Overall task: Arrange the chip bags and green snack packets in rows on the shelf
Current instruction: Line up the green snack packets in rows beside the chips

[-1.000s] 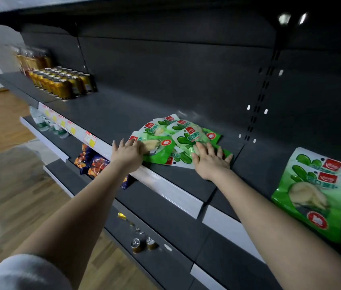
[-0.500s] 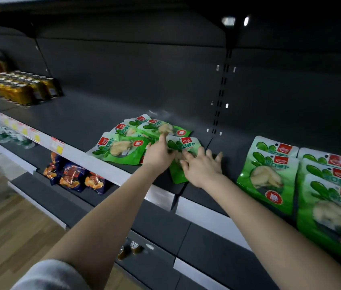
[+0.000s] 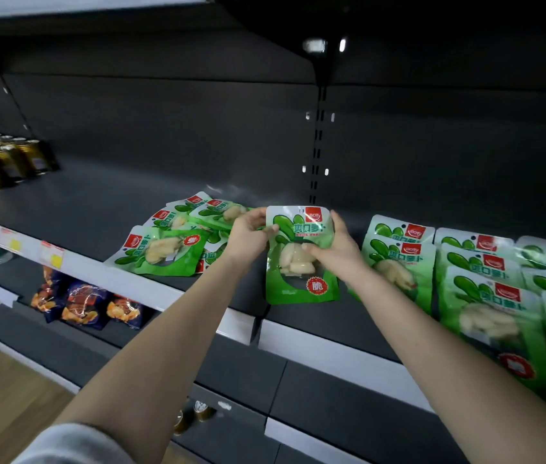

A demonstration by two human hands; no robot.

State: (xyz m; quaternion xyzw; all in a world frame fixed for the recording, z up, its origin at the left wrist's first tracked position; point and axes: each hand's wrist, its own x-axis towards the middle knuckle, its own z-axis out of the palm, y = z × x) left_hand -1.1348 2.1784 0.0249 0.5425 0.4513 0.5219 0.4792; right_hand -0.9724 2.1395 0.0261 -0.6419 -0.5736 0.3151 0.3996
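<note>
L hand (image 3: 248,241) & R hand (image 3: 338,251) gripping green packet (image 3: 298,262), above shelf (image 3: 315,316)

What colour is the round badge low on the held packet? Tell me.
Red, with a white character: the badge on the green packet; head view.

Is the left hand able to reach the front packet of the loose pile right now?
Probably not yet: the left hand grips the upright green packet along with the right hand. The pile's front packet lies just beside it, nothing between, so after letting go, likely yes.
</note>
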